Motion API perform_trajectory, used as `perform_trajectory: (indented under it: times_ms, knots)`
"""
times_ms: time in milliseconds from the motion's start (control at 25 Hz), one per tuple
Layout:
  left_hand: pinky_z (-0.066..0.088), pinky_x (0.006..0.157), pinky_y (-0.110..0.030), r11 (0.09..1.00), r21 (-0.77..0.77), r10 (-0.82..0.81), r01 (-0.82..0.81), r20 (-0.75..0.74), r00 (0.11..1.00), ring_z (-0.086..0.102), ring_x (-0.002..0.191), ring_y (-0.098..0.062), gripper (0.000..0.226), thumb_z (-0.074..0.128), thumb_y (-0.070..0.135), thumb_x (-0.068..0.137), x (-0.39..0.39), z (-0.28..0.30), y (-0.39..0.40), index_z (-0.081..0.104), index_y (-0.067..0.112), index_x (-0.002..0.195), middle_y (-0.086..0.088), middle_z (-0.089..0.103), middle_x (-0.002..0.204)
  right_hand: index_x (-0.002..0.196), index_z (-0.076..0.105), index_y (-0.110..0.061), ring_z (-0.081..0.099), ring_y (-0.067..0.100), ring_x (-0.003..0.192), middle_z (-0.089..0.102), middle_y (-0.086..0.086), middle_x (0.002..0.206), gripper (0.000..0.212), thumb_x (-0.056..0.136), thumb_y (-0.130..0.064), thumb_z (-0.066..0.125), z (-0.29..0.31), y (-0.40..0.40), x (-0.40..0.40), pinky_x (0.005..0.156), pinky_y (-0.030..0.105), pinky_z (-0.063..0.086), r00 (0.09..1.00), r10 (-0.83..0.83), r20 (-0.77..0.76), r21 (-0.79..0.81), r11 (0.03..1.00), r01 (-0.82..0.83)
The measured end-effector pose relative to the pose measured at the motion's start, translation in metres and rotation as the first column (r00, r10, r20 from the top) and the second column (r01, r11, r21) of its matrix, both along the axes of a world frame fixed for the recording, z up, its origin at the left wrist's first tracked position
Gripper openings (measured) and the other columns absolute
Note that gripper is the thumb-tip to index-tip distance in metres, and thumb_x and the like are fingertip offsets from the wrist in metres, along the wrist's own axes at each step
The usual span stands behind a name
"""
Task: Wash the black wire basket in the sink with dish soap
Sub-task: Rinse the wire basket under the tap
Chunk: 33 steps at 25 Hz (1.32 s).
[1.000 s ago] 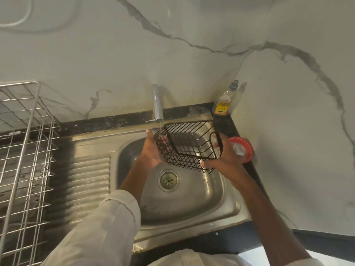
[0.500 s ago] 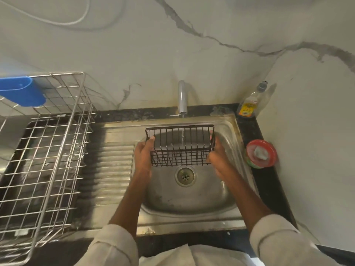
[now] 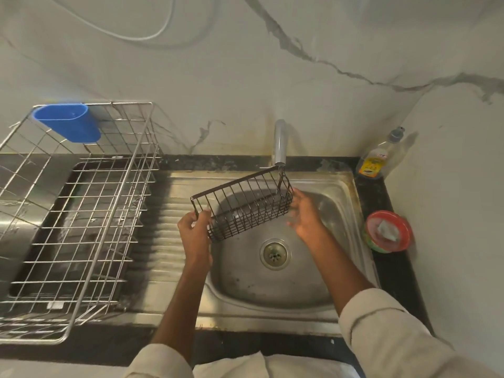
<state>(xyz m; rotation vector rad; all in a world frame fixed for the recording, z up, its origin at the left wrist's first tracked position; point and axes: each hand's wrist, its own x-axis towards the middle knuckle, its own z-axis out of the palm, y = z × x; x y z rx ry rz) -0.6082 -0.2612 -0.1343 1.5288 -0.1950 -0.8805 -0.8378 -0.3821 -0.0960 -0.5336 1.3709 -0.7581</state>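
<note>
Black wire basket (image 3: 245, 205) tilted over the sink (image 3: 346, 186), under the tap (image 3: 280, 143). Left hand (image 3: 195, 230) gripping its left end; right hand (image 3: 306, 216) open-fingered beside its right end, contact unclear.

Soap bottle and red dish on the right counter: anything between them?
Nothing: in the head view only bare black counter lies between the soap bottle and the red dish.
</note>
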Motion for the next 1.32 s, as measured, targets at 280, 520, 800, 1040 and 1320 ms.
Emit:
perform_trajectory:
  times_ms: [280, 520, 800, 1040, 1320]
  knots:
    - [0.053, 0.091, -0.05, 0.968, -0.097, -0.227, 0.233, 0.07, 0.971, 0.056, 0.106, -0.026, 0.023, 0.077, 0.016, 0.083, 0.009, -0.019, 0.009, 0.061, 0.003, 0.093, -0.024, 0.048, 0.127, 0.131, 0.051, -0.017, 0.053, 0.055, 0.119, 0.055, 0.021, 0.122, 0.076, 0.083, -0.074, 0.067, 0.033, 0.021, -0.025, 0.102, 0.07, 0.047, 0.975, -0.003, 0.22, 0.174, 0.984, -0.036]
    - [0.053, 0.091, -0.042, 0.881, -0.192, -0.43, 0.433, 0.063, 0.901, 0.065, 0.102, -0.022, 0.024, 0.064, 0.005, 0.086, -0.011, -0.005, -0.004, 0.07, 0.019, 0.104, -0.008, 0.066, 0.114, 0.091, 0.062, -0.012, 0.063, 0.031, 0.093, 0.063, 0.012, 0.097, 0.02, 0.073, -0.018, 0.07, 0.032, 0.025, -0.047, 0.102, 0.058, 0.05, 0.994, -0.032, 0.102, 0.176, 0.984, 0.014]
    - [0.055, 0.087, -0.051, 0.878, -0.058, -0.466, 0.476, -0.337, 0.818, 0.072, 0.107, -0.037, 0.045, 0.053, 0.033, 0.103, -0.014, -0.016, -0.037, 0.062, 0.004, 0.136, -0.021, 0.073, 0.124, 0.153, 0.044, -0.027, 0.059, 0.032, 0.127, 0.052, 0.008, 0.143, 0.108, 0.051, 0.007, 0.056, 0.004, 0.02, -0.09, 0.056, 0.024, 0.053, 0.988, 0.141, -0.068, -0.1, 0.984, -0.148]
    - [0.053, 0.079, -0.037, 0.831, 0.112, -0.514, 0.545, -0.222, 0.829, 0.072, 0.104, -0.029, 0.023, 0.061, -0.004, 0.098, -0.035, -0.043, -0.093, 0.072, 0.009, 0.114, -0.011, 0.074, 0.111, 0.16, 0.023, -0.047, 0.043, 0.018, 0.139, 0.028, -0.009, 0.164, 0.116, 0.074, 0.026, 0.051, 0.013, 0.023, -0.091, 0.085, 0.037, 0.056, 0.885, 0.248, -0.394, -0.226, 0.907, -0.355]
    - [0.052, 0.092, -0.045, 0.955, 0.134, -0.244, 0.263, -0.144, 0.959, 0.065, 0.1, -0.022, 0.035, 0.061, 0.004, 0.101, -0.03, -0.072, -0.047, 0.074, 0.034, 0.111, -0.005, 0.074, 0.115, 0.163, 0.025, -0.038, 0.065, 0.01, 0.116, 0.05, 0.005, 0.156, 0.101, 0.087, 0.024, 0.049, 0.016, -0.005, -0.045, 0.075, 0.017, 0.058, 0.724, 0.309, -0.617, -0.324, 0.738, -0.592]
